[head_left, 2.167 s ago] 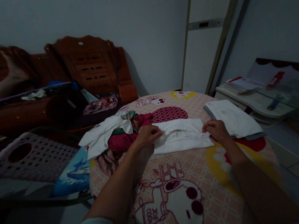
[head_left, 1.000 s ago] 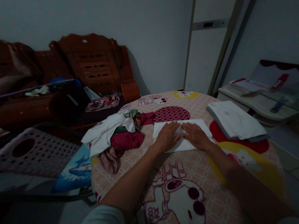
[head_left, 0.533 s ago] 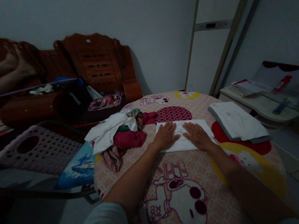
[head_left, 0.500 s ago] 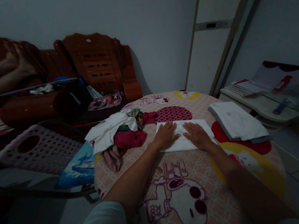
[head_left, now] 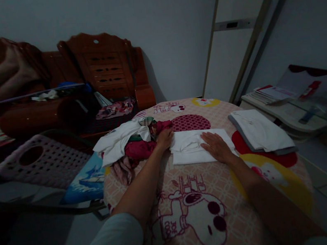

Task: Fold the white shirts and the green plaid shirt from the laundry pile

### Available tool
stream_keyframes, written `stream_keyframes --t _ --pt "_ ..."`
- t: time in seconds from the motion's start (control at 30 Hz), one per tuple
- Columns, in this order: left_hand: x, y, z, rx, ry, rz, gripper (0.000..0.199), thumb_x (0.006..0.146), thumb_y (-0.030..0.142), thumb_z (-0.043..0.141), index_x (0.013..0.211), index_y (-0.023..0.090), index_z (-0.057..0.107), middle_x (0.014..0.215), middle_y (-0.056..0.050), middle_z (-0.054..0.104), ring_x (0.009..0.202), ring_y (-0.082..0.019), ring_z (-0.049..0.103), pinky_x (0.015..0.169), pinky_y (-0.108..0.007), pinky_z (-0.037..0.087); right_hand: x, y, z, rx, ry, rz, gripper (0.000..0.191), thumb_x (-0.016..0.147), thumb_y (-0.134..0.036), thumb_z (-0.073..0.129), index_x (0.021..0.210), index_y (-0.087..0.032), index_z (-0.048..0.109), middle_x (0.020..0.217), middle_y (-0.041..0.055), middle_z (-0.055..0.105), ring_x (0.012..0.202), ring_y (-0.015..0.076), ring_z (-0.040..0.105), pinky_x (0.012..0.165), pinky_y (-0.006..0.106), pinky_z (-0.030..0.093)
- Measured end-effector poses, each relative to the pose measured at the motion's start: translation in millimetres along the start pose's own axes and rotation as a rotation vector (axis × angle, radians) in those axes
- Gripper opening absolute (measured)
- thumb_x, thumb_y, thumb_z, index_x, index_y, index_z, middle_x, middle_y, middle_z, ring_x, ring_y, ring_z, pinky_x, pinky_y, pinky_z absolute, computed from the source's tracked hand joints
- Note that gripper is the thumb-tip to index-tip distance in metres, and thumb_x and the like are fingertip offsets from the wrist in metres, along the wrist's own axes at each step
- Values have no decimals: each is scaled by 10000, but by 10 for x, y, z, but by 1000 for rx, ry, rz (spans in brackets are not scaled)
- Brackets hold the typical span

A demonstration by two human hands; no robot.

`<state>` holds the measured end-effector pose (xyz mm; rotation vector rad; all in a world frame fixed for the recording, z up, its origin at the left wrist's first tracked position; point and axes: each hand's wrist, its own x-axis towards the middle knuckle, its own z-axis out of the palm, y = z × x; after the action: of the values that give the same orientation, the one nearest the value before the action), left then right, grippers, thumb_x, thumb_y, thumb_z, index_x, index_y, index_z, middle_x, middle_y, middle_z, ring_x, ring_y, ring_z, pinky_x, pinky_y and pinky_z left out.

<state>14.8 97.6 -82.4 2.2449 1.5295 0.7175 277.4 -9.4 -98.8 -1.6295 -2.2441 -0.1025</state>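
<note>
Resting on one round table (head_left: 218, 115), three lots of clothes can be counted: one folded white garment (head_left: 189, 155) near the middle, one loose heap (head_left: 138, 149) at the left edge, and one neat pile (head_left: 262, 131) at the right edge. In the pile, two layers can be made out, white above grey; how many pieces are bundled in the heap cannot be told. Two hands are stretched over the table. The left hand (head_left: 164, 139) is half closed, its fingers bent at the far left corner of the garment, though whether the fabric is pinched cannot be told. The right hand (head_left: 216, 146) is opened flat, palm down, fingers a little spread, laid on the garment's right half with nothing gripped. The garment is folded into an oblong; its left half is creased and rumpled, while a smoother strip is shown along its near edge. Past the table's left edge, one chair (head_left: 45, 163) with a woven back is seen, and one blue cushion (head_left: 87, 179) beside it.
</note>
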Motion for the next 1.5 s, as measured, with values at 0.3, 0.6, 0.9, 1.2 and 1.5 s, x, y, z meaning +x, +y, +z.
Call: stream_keyframes --t 0.3,0.6,0.9,1.2,1.5 --pt "102 115 -44 67 -57 -141 276 950 336 492 932 147 693 998 -118 724 949 -234 658 781 -273 446 -11 -2 7 -15 24 -5 494 1011 -432 371 1392 -178 555 1474 119 515 1379 280 450 1163 497 294" --pt "80 68 38 -95 75 -89 208 885 277 573 1012 145 671 1014 -88 720 890 -197 652 772 -264 460 -37 137 -134 226 331 45 409 955 -367 432 1166 -153 710 1207 150 704 1148 270 629 1039 451 453" --pt "165 -46 83 -217 47 -34 308 837 353 580 993 137 734 976 -88 748 850 -211 665 721 -266 470 -283 722 -348 458 430 767 270 680 -344 621 797 -152 771 697 71 735 644 217 662 622 296 512" --pt "141 -48 72 -184 48 -17 339 847 374 560 977 126 751 953 -95 750 833 -211 660 695 -257 455 -301 580 -494 698 175 882 262 631 -392 722 736 -153 724 438 -22 571 364 136 497 371 240 371" --pt "125 -17 56 -207 46 -24 346 847 353 504 912 117 747 841 -57 729 744 -179 614 619 -238 401 -318 631 -445 561 144 784 281 622 -433 743 553 -192 615 409 -31 524 381 144 511 415 254 394"
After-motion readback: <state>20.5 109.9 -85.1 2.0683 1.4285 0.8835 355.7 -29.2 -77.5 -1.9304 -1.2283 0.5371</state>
